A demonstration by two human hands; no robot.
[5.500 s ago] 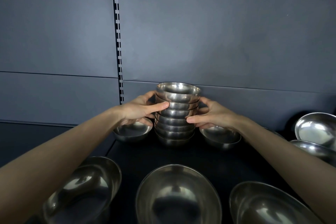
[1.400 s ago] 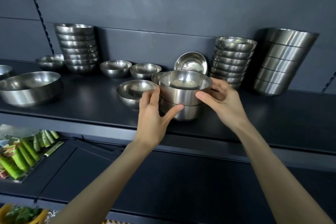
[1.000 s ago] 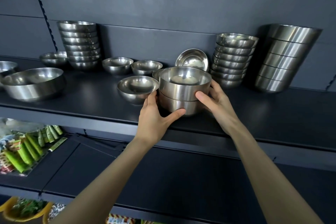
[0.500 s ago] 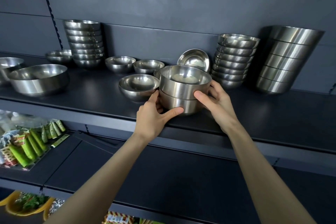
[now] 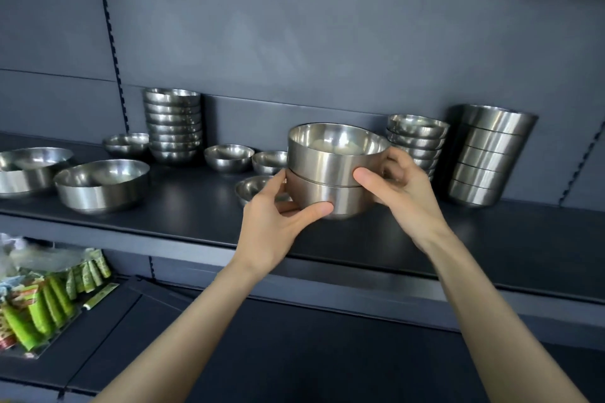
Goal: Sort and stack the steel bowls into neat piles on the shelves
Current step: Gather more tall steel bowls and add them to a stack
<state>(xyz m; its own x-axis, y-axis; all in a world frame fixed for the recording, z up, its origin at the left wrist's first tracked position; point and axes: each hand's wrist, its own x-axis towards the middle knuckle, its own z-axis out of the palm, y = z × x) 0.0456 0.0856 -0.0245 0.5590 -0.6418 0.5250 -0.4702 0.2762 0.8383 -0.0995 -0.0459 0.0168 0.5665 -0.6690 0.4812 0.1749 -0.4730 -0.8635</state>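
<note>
While our left hand (image 5: 275,222) and right hand (image 5: 399,196) both grip two stacked round shiny steel bowls (image 5: 327,163), the pair seems to hang just above the flat dark shelf (image 5: 491,239).

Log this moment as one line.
left hand: grips lower bowl | right hand: grips upper bowl | fit: upper nested in lower
</note>
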